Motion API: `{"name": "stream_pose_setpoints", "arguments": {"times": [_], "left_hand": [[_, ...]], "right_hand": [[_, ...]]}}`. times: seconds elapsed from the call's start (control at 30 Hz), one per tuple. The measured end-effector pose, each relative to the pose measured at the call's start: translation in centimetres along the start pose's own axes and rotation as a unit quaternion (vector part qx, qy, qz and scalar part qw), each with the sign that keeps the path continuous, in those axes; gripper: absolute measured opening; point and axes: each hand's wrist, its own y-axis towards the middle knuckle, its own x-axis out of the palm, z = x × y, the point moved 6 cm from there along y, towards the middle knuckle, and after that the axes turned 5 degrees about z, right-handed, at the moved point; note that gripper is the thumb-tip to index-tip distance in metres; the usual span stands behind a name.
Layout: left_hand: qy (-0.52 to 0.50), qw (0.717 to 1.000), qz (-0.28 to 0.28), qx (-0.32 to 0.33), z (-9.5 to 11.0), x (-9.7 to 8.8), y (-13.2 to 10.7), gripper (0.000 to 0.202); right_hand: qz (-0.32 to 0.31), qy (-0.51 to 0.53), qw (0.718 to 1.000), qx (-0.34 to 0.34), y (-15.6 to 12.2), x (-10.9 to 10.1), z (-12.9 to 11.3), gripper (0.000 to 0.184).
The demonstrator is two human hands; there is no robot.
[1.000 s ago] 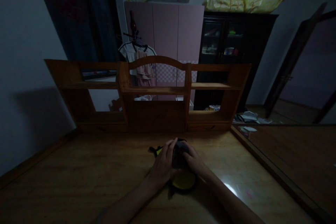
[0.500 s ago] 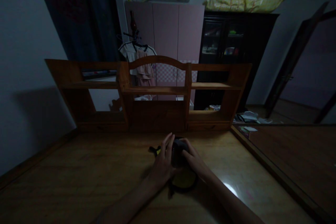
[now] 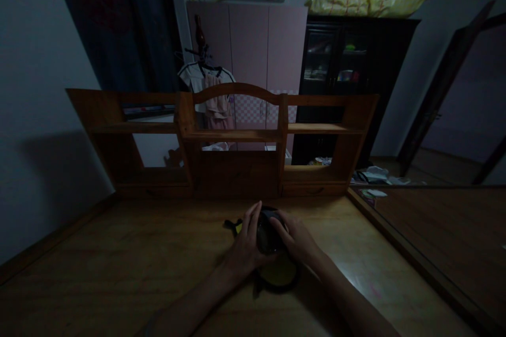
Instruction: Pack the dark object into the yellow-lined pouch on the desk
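A dark, shiny round vessel (image 3: 269,237) sits between my hands near the middle of the wooden desk; poor light hides its exact kind. My left hand (image 3: 247,245) curves around its left side, fingers together and thumb along the near side. At the right rim, my right hand (image 3: 294,234) grips with bent fingers, its thumb reaching over the top. A dark grey patch shows by the right fingertips, and I cannot tell whether it is a cloth or part of the vessel. Under and in front of the vessel lies a flat yellow mat (image 3: 279,272) with a black edge and small black tabs.
A wooden shelf unit (image 3: 237,137) with small drawers stands along the desk's (image 3: 138,263) far edge. To the right, a raised wooden ledge (image 3: 395,237) borders the desk. A wall (image 3: 47,142) closes off the left. Beyond are a pink wardrobe (image 3: 249,42) and hanging clothes (image 3: 215,92).
My right hand has turned and shifted slightly to the right at the rim, so more of the vessel's dark, shiny top shows. My left hand stays nearly in place.
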Motion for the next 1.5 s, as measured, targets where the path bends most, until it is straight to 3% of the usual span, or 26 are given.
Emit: {"name": "stream_pose_setpoints", "arguments": {"times": [0.37, 0.7, 1.03, 1.37, 1.5], "left_hand": [[0.020, 0.999, -0.030, 0.015, 0.0, 0.2, 0.1, 0.117], [0.038, 0.999, -0.026, 0.023, 0.2, 0.5, -0.1, 0.117], [0.047, 0.997, -0.050, 0.021, 0.6, 0.4, -0.2, 0.117], [0.048, 0.998, -0.039, 0.024, 0.4, 0.4, -0.1, 0.116], [0.049, 0.997, -0.048, 0.021, 0.6, 0.3, -0.1, 0.117]], "right_hand": [[-0.027, -0.028, 0.999, -0.030, -0.2, 1.1, 1.1, 0.023], [-0.038, -0.030, 0.999, -0.013, -0.1, 1.8, 1.8, 0.026], [-0.025, -0.056, 0.998, 0.007, 0.0, 1.8, 2.3, 0.043], [-0.054, -0.112, 0.992, 0.012, -0.2, 1.3, 2.2, 0.025], [-0.048, -0.117, 0.992, 0.015, -0.2, 1.1, 2.2, 0.026]]}}
